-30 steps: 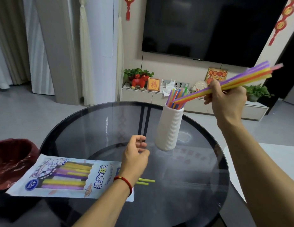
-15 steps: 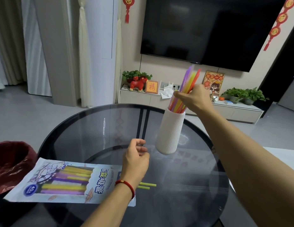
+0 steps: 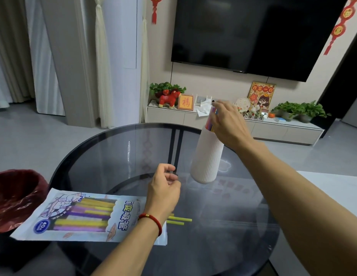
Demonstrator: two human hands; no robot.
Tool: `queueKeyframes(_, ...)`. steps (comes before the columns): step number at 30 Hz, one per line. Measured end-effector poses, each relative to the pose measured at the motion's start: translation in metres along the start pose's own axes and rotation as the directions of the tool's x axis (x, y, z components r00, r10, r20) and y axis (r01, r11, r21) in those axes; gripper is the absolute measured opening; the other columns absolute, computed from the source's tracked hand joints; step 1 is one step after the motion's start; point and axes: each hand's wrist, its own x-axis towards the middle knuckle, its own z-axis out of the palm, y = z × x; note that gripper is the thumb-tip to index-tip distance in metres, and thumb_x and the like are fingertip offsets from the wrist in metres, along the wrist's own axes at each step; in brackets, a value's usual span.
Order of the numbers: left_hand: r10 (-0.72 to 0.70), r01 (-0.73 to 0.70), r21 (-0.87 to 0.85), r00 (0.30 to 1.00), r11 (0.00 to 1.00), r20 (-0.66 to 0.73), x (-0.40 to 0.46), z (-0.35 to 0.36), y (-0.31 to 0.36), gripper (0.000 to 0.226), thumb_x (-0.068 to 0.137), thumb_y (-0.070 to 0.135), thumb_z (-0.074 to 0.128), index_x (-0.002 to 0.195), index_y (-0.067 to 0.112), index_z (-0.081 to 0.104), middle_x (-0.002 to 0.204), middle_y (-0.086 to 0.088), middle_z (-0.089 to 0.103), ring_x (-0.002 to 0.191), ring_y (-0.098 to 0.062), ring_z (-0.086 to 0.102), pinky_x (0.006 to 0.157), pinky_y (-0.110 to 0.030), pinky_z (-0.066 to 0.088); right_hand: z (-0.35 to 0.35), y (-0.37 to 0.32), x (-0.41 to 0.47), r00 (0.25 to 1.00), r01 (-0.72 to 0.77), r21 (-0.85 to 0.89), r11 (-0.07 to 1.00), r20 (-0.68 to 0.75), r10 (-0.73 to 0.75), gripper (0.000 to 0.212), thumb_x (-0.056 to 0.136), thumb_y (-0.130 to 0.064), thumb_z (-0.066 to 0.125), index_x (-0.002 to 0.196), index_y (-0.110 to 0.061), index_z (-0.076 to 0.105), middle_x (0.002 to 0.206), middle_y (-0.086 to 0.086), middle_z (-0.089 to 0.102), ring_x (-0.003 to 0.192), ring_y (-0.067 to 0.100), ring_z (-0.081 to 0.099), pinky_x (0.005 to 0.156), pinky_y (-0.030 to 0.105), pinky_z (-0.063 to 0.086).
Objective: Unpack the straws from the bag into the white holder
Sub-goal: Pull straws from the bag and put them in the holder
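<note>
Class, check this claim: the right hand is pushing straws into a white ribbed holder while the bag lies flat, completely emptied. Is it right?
Not quite. The head view shows the bag still holding yellow and purple straws. The right hand and the white ribbed holder are as stated.

The straw bag (image 3: 88,216) lies on the table at about 8 o'clock. A blue circle near its left end says "40". Big blue Chinese letters run across its right part, but they are sideways and hard to read. On the shelf at about 12 o'clock stands a small orange picture frame (image 3: 185,102) with the Chinese word "福". At about 1 o'clock, a cartoon poster (image 3: 261,95) has Chinese words too small to read.
</note>
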Motion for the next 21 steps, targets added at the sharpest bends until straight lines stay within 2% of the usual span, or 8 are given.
queueKeyframes(4,0.049,-0.053,0.082,0.997,0.995,0.054,0.0,-0.008,-0.003,0.029,0.085,0.005,0.057,0.106,0.026,0.055,0.095,0.004,0.061,0.085,-0.009,0.059,0.072,-0.023,0.05,0.0,0.003,0.0,0.995,0.069,-0.039,0.997,0.077,-0.066,0.053,0.107,-0.027,0.045,0.154,-0.004,0.04,0.158,0.018,0.046,0.15,0.034,0.037,0.123,0.051,0.029)
queueKeyframes(8,0.128,-0.199,0.301,0.962,0.932,0.242,0.0,-0.023,-0.01,0.036,0.084,0.02,0.061,0.117,0.029,0.053,0.115,0.008,0.057,0.111,-0.012,0.052,0.089,-0.027,0.044,-0.01,0.0,-0.007,0.988,0.053,0.094,0.994,-0.149,-0.039,0.04,0.104,-0.02,0.051,0.14,-0.004,0.058,0.146,0.016,0.059,0.136,0.031,0.05,0.113,0.044,0.039)
queueKeyframes(11,0.105,-0.351,0.547,0.897,0.76,0.43,0.002,-0.044,-0.015,0.072,0.075,0.047,0.064,0.141,0.031,0.04,0.141,0.004,0.041,0.135,-0.017,0.031,0.107,-0.034,0.034,-0.017,-0.007,-0.032,0.939,0.084,0.11,0.99,-0.34,-0.042,0.023,0.095,-0.014,0.055,0.112,-0.008,0.069,0.117,0.011,0.071,0.11,0.029,0.057,0.093,0.04,0.046)
queueKeyframes(13,-0.03,-0.455,0.693,0.824,0.559,0.565,0.003,-0.059,-0.022,0.107,0.063,0.069,0.063,0.153,0.032,0.018,0.16,0.001,0.015,0.148,-0.02,0.007,0.12,-0.048,0.015,-0.013,-0.015,-0.061,0.944,0.053,0.161,0.985,-0.33,0.004,0.017,0.093,-0.016,0.056,0.101,-0.012,0.07,0.103,0.007,0.073,0.096,0.026,0.06,0.084,0.04,0.047)
queueKeyframes(14,-0.122,-0.491,0.734,0.787,0.47,0.605,0.002,-0.065,-0.027,0.121,0.058,0.075,0.064,0.155,0.032,0.005,0.164,0.001,0.001,0.15,-0.02,-0.005,0.121,-0.054,0.003,-0.009,-0.018,-0.077,0.964,0.009,0.221,0.975,-0.26,0.051,0.015,0.093,-0.017,0.057,0.099,-0.013,0.07,0.099,0.005,0.073,0.092,0.024,0.062,0.081,0.041,0.052)
queueKeyframes(16,-0.267,-0.524,0.766,0.73,0.373,0.63,-0.001,-0.073,-0.038,0.136,0.054,0.074,0.068,0.153,0.03,-0.013,0.164,0.001,-0.013,0.149,-0.019,-0.018,0.118,-0.059,-0.009,0.006,-0.026,-0.111,0.988,-0.152,0.313,0.938,0.011,0.157,0.017,0.094,-0.019,0.058,0.099,-0.015,0.074,0.096,0.003,0.076,0.087,0.022,0.068,0.077,0.042,0.059)
queueKeyframes(18,-0.292,-0.541,0.763,0.711,0.354,0.64,-0.001,-0.074,-0.042,0.134,0.059,0.062,0.071,0.153,0.027,-0.018,0.164,-0.002,-0.004,0.151,-0.02,-0.01,0.116,-0.061,-0.012,0.026,-0.03,-0.144,0.924,-0.295,0.278,0.914,0.325,0.199,0.021,0.095,-0.02,0.057,0.103,-0.017,0.077,0.1,0.004,0.078,0.092,0.025,0.072,0.082,0.042,0.059)
queueKeyframes(21,-0.213,-0.583,0.746,0.723,0.323,0.657,0.0,-0.071,-0.043,0.128,0.057,0.053,0.07,0.154,0.023,-0.008,0.147,-0.001,0.022,0.143,-0.022,0.018,0.115,-0.063,-0.006,0.054,-0.037,-0.189,0.825,-0.322,0.218,0.921,0.542,0.161,0.025,0.101,-0.025,0.053,0.112,-0.016,0.074,0.113,0.007,0.073,0.106,0.027,0.067,0.092,0.039,0.053)
